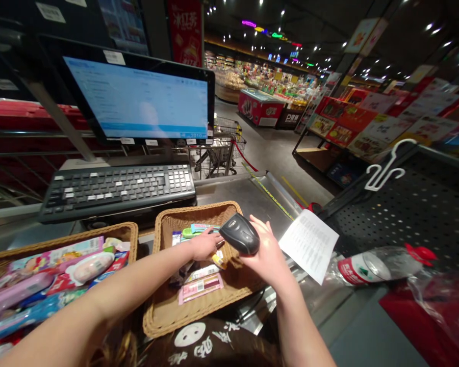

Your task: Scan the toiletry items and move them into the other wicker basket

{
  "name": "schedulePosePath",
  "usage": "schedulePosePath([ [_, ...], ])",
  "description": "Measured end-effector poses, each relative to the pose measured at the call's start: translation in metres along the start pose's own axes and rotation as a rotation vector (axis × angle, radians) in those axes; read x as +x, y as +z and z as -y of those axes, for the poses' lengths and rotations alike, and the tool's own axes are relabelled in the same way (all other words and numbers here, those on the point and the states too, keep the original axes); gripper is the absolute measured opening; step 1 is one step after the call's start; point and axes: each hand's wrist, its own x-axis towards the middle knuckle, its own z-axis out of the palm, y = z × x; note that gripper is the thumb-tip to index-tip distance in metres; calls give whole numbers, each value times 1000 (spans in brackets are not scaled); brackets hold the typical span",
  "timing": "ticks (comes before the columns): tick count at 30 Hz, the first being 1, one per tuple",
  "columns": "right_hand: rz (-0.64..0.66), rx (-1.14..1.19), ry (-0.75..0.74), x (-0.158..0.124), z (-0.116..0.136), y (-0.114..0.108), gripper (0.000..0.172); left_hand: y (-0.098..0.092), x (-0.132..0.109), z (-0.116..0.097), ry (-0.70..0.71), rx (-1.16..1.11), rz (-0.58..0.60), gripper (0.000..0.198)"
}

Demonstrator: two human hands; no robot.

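Observation:
My right hand (268,255) is wrapped round a black handheld barcode scanner (240,233), held over the right side of a wicker basket (164,311). My left hand (204,243) reaches into that basket with fingers closed on a small yellow packet (219,259) beneath the scanner. Inside the basket lie a pink packaged item (201,288) and a green and blue packet (199,229).
A second wicker basket (126,232) at left is full of pink and blue packaged goods. Behind are a black keyboard (117,191) and a lit monitor (137,97). At right lie a printed sheet (309,244), a plastic water bottle (371,265) and a black perforated panel (416,204).

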Motion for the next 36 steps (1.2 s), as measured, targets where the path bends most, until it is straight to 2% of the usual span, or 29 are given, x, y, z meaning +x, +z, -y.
schedulePosePath([
  [3,11,3,8,0,0,1,56,-14,-4,0,-12,-4,-38,38],
  [6,15,-5,10,0,2,3,53,-32,-18,-1,-41,-9,-133,35],
  [11,14,-23,-25,-3,15,6,50,-71,-55,-3,-112,72,-332,22],
  [15,-1,-39,-85,-6,35,9,52,-103,-91,-3,-186,197,-489,17],
  [21,-83,-99,-201,-13,78,16,50,-142,-150,-11,-256,358,-745,21],
  [26,-150,-134,-289,-15,121,27,53,-171,-204,-19,-333,426,-897,20],
  [31,-162,-137,-376,-10,169,44,49,-193,-264,-22,-379,545,-969,18],
  [36,-137,-87,-419,-5,213,66,48,-206,-317,-27,-412,720,-1008,16],
])
